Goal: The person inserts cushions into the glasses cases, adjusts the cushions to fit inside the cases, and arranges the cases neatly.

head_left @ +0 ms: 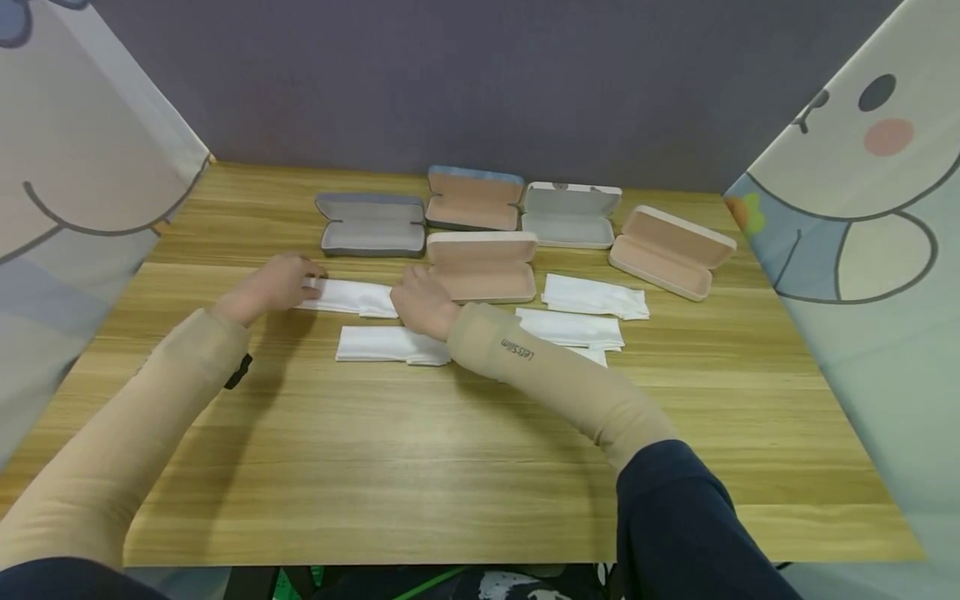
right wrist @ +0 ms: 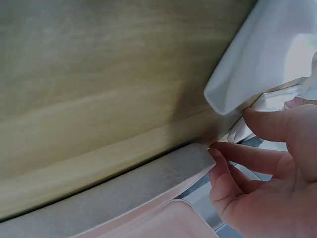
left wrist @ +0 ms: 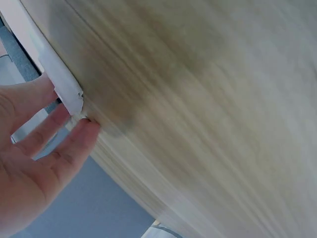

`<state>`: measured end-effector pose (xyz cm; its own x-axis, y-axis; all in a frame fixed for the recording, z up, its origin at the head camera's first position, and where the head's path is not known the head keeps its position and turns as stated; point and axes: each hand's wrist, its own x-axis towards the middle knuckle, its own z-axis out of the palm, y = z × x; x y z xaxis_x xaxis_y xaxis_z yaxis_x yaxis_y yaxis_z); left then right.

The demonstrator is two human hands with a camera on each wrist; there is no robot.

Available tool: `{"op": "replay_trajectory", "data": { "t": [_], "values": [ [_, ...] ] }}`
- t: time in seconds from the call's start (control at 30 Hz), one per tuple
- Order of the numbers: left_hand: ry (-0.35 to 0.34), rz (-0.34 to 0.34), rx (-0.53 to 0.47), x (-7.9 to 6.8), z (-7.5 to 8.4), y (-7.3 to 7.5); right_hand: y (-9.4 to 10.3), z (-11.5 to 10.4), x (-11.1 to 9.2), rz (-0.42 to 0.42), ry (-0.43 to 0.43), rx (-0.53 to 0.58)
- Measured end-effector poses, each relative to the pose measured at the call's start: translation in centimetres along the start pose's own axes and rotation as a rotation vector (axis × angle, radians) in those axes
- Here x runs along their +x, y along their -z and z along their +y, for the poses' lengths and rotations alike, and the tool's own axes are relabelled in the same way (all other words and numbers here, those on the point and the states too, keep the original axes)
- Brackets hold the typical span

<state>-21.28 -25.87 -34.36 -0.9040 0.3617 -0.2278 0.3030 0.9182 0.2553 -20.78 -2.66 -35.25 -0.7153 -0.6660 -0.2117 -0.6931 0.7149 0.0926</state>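
Observation:
A folded white cloth [head_left: 348, 297] lies on the table between both hands. My left hand [head_left: 272, 287] pinches its left end; in the left wrist view the thumb and fingers are around that end. My right hand [head_left: 424, 302] holds the opposite end with curled fingers, beside an open glasses case [head_left: 483, 287] with a pink lining. In the right wrist view, the case's edge [right wrist: 124, 191] comes right up to the fingertips. Another folded cloth [head_left: 382, 343] lies just in front, its right end partly hidden by my right hand and sleeve.
More folded white cloths [head_left: 592, 296] lie on the right, some partly behind my right forearm. Open glasses cases stand along the back: a grey one [head_left: 375, 237], a blue-edged one [head_left: 472, 204], a white one [head_left: 570, 225] and an angled pink-lined one [head_left: 667, 258]. A dark partition [head_left: 450, 83] rises behind.

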Motion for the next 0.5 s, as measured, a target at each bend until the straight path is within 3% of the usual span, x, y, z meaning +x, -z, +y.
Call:
{"op": "replay_trajectory", "data": {
  "t": [0.23, 0.5],
  "values": [
    [-0.016, 0.087, -0.044, -0.17, -0.04, -0.12, 0.18, -0.07, 0.19, -0.017, -0.02, 0.066],
    [0.063, 0.076, -0.161, -0.18, -0.54, -0.04, 0.1, -0.44, 0.7, 0.063, -0.044, 0.073]
  ]
}}
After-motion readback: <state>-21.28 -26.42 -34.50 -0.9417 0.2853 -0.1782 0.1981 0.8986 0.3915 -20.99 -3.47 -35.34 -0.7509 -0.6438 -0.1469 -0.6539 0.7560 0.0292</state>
